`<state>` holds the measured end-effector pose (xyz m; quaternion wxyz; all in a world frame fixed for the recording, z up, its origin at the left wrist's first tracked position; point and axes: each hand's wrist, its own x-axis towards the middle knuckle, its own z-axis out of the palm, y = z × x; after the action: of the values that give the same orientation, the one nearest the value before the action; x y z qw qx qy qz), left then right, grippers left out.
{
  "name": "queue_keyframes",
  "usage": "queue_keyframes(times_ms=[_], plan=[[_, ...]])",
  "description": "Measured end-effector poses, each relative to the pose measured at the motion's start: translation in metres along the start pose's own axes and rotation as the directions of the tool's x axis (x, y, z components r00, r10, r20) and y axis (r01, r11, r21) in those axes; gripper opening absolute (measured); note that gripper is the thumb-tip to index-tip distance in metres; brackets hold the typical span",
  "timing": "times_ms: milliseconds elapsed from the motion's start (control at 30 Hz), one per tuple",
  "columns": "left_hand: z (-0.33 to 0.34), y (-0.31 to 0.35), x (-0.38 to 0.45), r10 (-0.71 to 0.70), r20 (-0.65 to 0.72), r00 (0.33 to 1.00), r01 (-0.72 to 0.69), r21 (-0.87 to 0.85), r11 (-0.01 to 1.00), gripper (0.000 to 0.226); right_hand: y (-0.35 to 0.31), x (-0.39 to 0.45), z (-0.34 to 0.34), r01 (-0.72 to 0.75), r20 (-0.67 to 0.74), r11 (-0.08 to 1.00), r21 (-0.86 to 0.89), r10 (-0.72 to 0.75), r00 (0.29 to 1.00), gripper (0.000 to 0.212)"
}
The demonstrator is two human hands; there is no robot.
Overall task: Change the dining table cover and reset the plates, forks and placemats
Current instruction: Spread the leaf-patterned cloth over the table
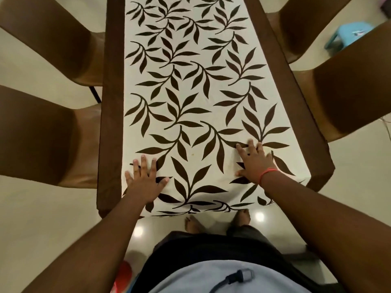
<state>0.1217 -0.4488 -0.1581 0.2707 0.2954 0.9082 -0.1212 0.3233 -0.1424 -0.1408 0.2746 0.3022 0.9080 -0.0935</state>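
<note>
**Both palms flat on the leaf-print cover**

The table cover (190,92), cream with dark brown leaves and a brown border, lies spread over the whole table. Left hand (145,180) and right hand (255,163) both press on its near end, fingers straight and spread, gripping nothing. Brown chairs (42,136) flank the cover on both sides; a blue stool (347,33) sits beyond its far right. No readable writing anywhere.

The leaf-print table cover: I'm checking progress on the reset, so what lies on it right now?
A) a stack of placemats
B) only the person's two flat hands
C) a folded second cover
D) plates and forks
B: the left hand and the right hand press flat, fingers spread, on the leaf-print table cover; nothing else shows on it.
</note>
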Motion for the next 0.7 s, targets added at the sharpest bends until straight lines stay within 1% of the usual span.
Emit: queue_keyframes(times_ms=[167, 267, 333, 400, 533, 600, 667, 700], plan=[[0.008, 0.002, -0.010, 0.005, -0.007, 1.000, -0.006, -0.019, 1.000, 0.088, 0.002, -0.004, 0.002, 0.016, 0.003, 1.000, -0.016, -0.016, 1.000, 0.103], [0.000, 0.005, -0.013, 0.005, -0.109, 0.994, -0.007, -0.022, 1.000, 0.088, 0.006, -0.002, -0.012, 0.045, -0.080, 0.999, -0.027, -0.047, 0.996, 0.092], [-0.011, 0.011, -0.014, 0.021, -0.206, 0.978, -0.024, -0.014, 1.000, 0.080, 0.011, 0.000, -0.022, 0.046, -0.121, 0.999, -0.015, -0.047, 0.992, 0.088], [-0.025, 0.021, -0.010, 0.047, -0.231, 0.972, -0.048, 0.001, 0.999, 0.076, 0.018, 0.003, -0.029, 0.038, -0.125, 0.999, -0.007, -0.039, 0.991, 0.088], [-0.069, 0.066, 0.010, 0.091, -0.243, 0.966, -0.092, 0.010, 0.996, 0.079, 0.046, 0.022, -0.058, 0.048, -0.144, 0.999, 0.004, -0.047, 0.988, 0.091], [-0.093, 0.106, 0.024, 0.078, -0.276, 0.958, -0.076, 0.017, 0.997, 0.084, 0.077, 0.036, -0.079, 0.046, -0.172, 0.999, 0.016, -0.043, 0.984, 0.093], [-0.095, 0.121, 0.030, 0.085, -0.263, 0.961, -0.085, 0.012, 0.996, 0.087, 0.085, 0.043, -0.081, 0.050, -0.127, 0.998, 0.024, -0.046, 0.991, 0.093], [-0.098, 0.137, 0.036, 0.078, -0.256, 0.964, -0.078, 0.010, 0.997, 0.085, 0.097, 0.049, -0.085, 0.066, -0.144, 0.997, 0.026, -0.062, 0.988, 0.092]])
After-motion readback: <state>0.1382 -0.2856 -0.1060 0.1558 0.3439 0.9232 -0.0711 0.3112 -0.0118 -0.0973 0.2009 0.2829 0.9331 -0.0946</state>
